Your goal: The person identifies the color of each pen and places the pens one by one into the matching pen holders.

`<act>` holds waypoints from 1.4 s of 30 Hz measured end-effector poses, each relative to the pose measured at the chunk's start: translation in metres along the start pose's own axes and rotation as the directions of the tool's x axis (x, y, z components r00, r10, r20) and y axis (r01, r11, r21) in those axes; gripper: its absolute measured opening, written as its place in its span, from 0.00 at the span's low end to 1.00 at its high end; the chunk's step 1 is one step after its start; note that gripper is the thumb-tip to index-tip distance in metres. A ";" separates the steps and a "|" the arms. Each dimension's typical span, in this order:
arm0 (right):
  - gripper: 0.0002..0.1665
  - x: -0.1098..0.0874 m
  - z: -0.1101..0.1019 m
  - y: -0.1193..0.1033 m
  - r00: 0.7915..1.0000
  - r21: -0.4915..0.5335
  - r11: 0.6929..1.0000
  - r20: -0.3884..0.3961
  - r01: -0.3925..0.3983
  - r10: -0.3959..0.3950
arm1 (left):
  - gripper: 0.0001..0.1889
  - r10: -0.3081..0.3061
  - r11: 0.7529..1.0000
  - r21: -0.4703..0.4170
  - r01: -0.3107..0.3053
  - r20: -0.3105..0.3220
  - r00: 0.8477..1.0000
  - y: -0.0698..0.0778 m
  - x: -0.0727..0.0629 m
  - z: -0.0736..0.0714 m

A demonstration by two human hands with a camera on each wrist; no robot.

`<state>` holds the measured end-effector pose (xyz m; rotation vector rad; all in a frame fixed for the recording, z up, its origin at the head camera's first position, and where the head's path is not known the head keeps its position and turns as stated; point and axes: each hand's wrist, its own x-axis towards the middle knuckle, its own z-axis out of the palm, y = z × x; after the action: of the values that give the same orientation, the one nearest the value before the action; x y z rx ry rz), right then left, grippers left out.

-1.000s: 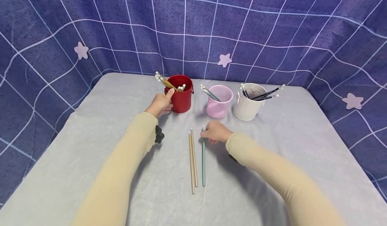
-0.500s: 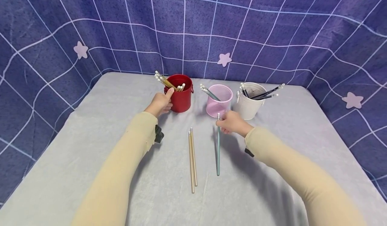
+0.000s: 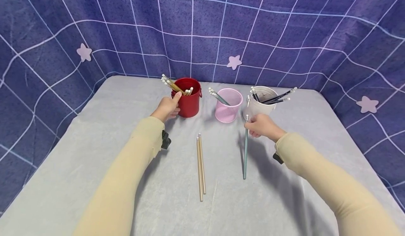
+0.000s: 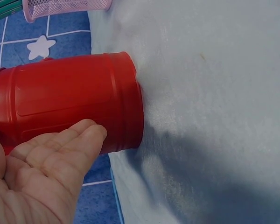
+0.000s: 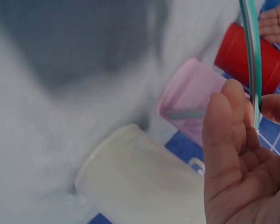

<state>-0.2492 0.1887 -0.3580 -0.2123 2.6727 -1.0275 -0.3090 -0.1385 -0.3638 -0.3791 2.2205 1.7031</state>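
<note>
My left hand [image 3: 167, 108] holds the red bucket [image 3: 190, 105] at its left side, thumb at the rim and fingers along the wall, as the left wrist view shows. Several gold pencils [image 3: 172, 85] with white erasers lean in that bucket. Between thumb and fingers, my right hand [image 3: 265, 125] pinches a teal pencil [image 3: 245, 155] near its eraser end. The pencil hangs over the table, eraser away from me, just in front of the white bucket [image 3: 262, 109]. The hand hides part of that bucket's lower wall.
Two gold pencils [image 3: 201, 172] lie side by side on the grey-covered table [image 3: 126, 151]. A pink mesh cup [image 3: 225, 113] with teal pencils [image 3: 221, 98] stands between the buckets. Dark pencils [image 3: 278, 98] lean in the white bucket. A blue grid-patterned curtain [image 3: 142, 35] hangs behind.
My right hand has lifted the teal pencil from beside the gold pair and carried it right, past the pink cup to before the white bucket. My left hand stays at the red bucket.
</note>
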 end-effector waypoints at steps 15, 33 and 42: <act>0.11 -0.021 -0.024 -0.019 0.984 -0.034 0.987 -0.082 0.155 -0.157 | 0.40 0.005 1.000 -0.003 -0.005 0.000 1.000 -0.001 0.001 -0.001; 0.10 -0.035 -0.090 -0.078 0.870 -0.262 0.942 -0.389 0.209 -0.301 | 0.40 0.005 1.000 -0.005 -0.005 0.005 1.000 0.000 0.001 0.000; 0.10 -0.026 -0.107 -0.101 0.780 -0.168 0.960 -0.560 0.223 -0.279 | 0.40 0.005 1.000 -0.014 -0.005 -0.010 1.000 -0.001 -0.001 0.001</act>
<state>-0.2528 0.1878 -0.2092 -0.3281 3.3262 -1.2033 -0.3074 -0.1376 -0.3641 -0.3865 2.2199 1.7235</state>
